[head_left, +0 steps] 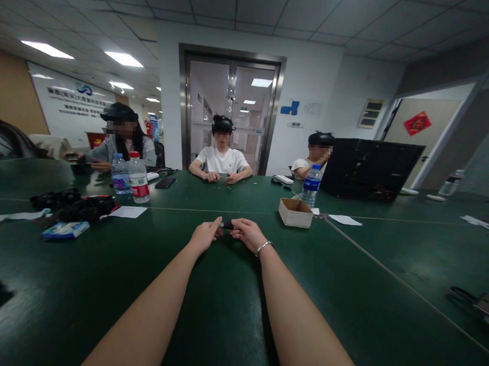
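Note:
My left hand [205, 236] and my right hand [247, 234] meet above the green table [221, 292], with a small dark cylinder [227, 225] between them. Thumb and fingers of my left hand close on its lighter, silvery end. The black end is pinched by my right hand, whose wrist wears a silver bracelet [264, 248]. Fingers cover both ends of the cylinder, and it is too small to name its kind. It lies roughly level, pointing left to right.
An open cardboard box [295, 215] and a water bottle [311, 186] stand to the right, before a large black monitor [369, 168]. Two bottles, a phone [165, 183], a blue packet [65, 230] and black gear [86, 209] are on the left. Several people sit around the table.

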Demonstrator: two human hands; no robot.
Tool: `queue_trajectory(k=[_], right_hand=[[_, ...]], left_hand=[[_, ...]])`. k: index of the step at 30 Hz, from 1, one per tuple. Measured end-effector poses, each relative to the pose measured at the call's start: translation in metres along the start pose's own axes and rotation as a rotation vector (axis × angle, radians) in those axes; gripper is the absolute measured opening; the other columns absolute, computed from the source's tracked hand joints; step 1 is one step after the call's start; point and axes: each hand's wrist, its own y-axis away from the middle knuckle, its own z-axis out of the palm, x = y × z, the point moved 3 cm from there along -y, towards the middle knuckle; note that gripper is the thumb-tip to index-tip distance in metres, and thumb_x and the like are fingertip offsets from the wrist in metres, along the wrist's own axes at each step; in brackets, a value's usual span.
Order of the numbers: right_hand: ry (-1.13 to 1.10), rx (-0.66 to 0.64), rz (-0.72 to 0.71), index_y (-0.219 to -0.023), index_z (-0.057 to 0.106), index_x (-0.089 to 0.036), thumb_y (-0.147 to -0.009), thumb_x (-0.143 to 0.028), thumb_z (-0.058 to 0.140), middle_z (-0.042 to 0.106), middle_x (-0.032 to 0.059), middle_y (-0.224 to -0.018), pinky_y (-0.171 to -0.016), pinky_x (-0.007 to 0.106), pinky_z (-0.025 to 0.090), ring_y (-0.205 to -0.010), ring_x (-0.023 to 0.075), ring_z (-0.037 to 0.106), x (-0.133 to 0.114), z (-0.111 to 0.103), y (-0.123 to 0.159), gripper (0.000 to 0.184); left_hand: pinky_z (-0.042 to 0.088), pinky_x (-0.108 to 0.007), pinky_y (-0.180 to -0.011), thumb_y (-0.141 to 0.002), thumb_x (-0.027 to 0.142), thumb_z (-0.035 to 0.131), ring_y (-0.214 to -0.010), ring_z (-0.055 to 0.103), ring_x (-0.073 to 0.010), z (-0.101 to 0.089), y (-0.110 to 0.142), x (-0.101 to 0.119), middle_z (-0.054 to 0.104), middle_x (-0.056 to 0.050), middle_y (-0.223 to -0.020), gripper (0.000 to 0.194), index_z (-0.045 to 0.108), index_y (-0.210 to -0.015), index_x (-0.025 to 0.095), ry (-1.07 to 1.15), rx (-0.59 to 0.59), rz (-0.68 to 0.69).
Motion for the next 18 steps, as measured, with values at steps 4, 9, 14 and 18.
queue_trajectory(k=[4, 9, 14, 18], right_hand=[[-0.006, -0.013, 0.0, -0.076, 0.06, -0.007, -0.076, -0.012, 0.066, 0.061, 0.0082, -0.061, -0.045, 0.015, 0.048, -0.051, 0.0108, 0.058, -0.0004, 0.0005, 0.0001, 0.008], [-0.001, 0.006, 0.012, -0.076, 0.06, -0.007, -0.076, -0.01, 0.064, 0.061, 0.008, -0.061, -0.043, 0.015, 0.047, -0.05, 0.0107, 0.058, 0.0002, 0.0003, -0.0009, 0.006], [-0.006, 0.01, 0.008, -0.076, 0.06, -0.007, -0.076, -0.008, 0.064, 0.061, 0.0074, -0.06, -0.044, 0.014, 0.048, -0.05, 0.0101, 0.057, -0.0005, 0.0012, 0.0, 0.005], [-0.004, 0.012, 0.011, -0.076, 0.059, -0.007, -0.078, -0.006, 0.061, 0.06, 0.007, -0.058, -0.043, 0.014, 0.048, -0.05, 0.0103, 0.057, -0.0018, 0.002, 0.0021, 0.003]], left_hand=[[0.045, -0.021, -0.057, -0.068, 0.037, 0.062, -0.07, 0.056, -0.0116, -0.0029, -0.0018, -0.0007, 0.049, -0.008, -0.107, 0.035, 0.053, -0.094, 0.017, -0.014, 0.072, 0.101], [0.045, -0.023, -0.057, -0.075, 0.045, 0.051, -0.075, 0.056, -0.0156, -0.0022, -0.0026, -0.0014, 0.054, -0.009, -0.099, 0.037, 0.053, -0.095, 0.014, 0.045, -0.017, 0.014], [0.043, -0.023, -0.057, -0.075, 0.045, 0.051, -0.074, 0.055, -0.0159, -0.0012, -0.0016, -0.0003, 0.057, -0.008, -0.09, 0.034, 0.054, -0.089, 0.014, 0.028, -0.006, 0.028], [0.043, -0.023, -0.058, -0.069, 0.044, 0.059, -0.075, 0.056, -0.016, -0.0035, -0.0025, -0.0028, 0.056, -0.009, -0.102, 0.042, 0.051, -0.098, 0.016, 0.09, 0.022, 0.024]])
